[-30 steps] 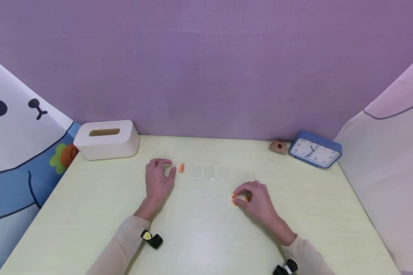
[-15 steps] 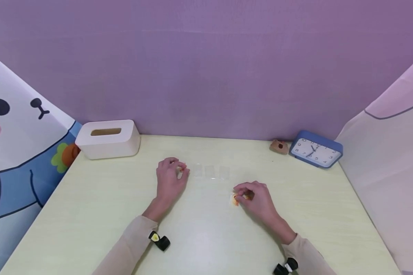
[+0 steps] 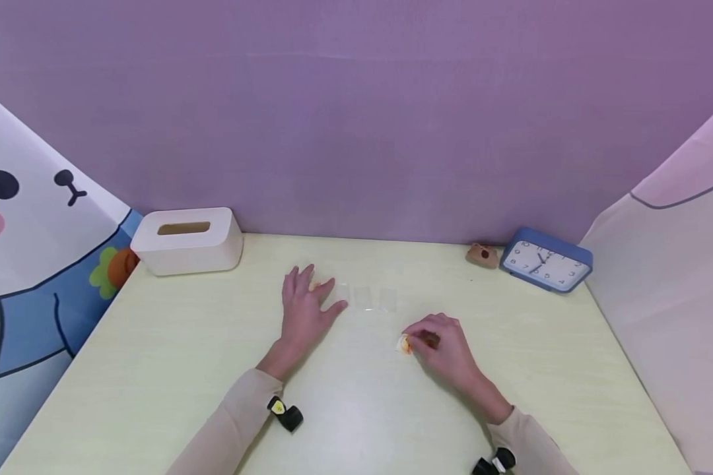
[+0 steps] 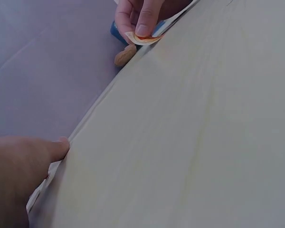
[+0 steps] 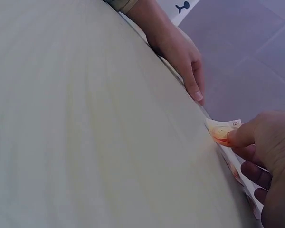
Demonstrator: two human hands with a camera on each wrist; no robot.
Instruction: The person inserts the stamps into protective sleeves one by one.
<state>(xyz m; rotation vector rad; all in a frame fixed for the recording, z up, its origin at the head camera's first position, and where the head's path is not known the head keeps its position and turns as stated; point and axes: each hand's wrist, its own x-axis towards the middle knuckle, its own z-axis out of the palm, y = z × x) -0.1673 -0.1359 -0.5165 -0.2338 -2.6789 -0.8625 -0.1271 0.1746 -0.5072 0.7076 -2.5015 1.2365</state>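
Note:
With fingers spread, my left hand [image 3: 303, 318] lies low over the table. A bit of orange-printed paper [image 3: 315, 285] peeks out between its fingers; the rest is hidden. To the right of its thumb lies a short row of thin see-through squares [image 3: 362, 298]. My right hand [image 3: 447, 348] pinches a stamp-like paper piece [image 5: 221, 134] between thumb and fingers, nearer the front. That piece has a white edge, an orange picture and a printed number. More printed paper [image 5: 235, 172] shows below it, under the same hand.
A white tissue box [image 3: 187, 243] stands at the back left of the pale table [image 3: 356, 409]. At the back right are a small brown animal-shaped thing [image 3: 482, 255] and a blue clock [image 3: 546, 260]. A purple backdrop [image 3: 356, 132] rises behind the table.
My left hand has moved right, over the orange-printed paper, and its fingers have gone from curled to spread. The right hand stays almost in place with its paper piece.

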